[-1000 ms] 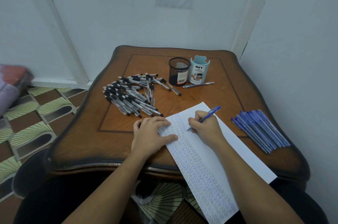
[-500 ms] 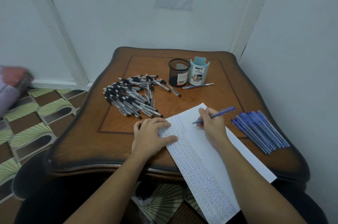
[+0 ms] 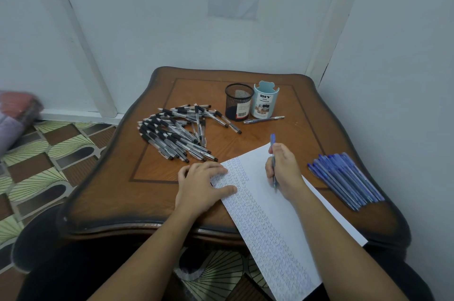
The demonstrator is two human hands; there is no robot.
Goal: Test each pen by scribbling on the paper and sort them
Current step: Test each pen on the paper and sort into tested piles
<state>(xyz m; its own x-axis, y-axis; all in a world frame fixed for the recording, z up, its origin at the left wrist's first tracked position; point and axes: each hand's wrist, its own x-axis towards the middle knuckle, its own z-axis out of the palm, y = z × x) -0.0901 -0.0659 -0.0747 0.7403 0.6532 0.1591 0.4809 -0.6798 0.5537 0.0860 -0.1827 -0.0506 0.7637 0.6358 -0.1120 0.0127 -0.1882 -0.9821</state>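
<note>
Closest, at 6 o'clock, a long sheet of paper [image 3: 282, 214] filled with rows of small scribbles hangs over the near edge of a dark wooden table [image 3: 147, 197]. The left hand [image 3: 201, 185] lies flat on the paper's left edge, fingers relaxed. The right hand [image 3: 285, 168] grips a blue pen [image 3: 272, 139] above the blank right half; whether the tip touches cannot be told.

At 3 o'clock a pile of blue pens [image 3: 344, 180] lies near the table's right edge. At 10 o'clock sits a heap of black-capped pens [image 3: 177, 133]. At 12 o'clock a black mesh cup [image 3: 238, 101] touches a pale blue organiser [image 3: 265, 101], with a single pen [image 3: 264, 119] just in front.

Half a second ago the held pen slanted toward 2 o'clock; now it runs from 12 to 6, tip toward the person.

White walls close in at 12 and 3 o'clock. Patterned floor [image 3: 36, 165] opens at 9 o'clock, and bare wood lies between the heap and the pile.
</note>
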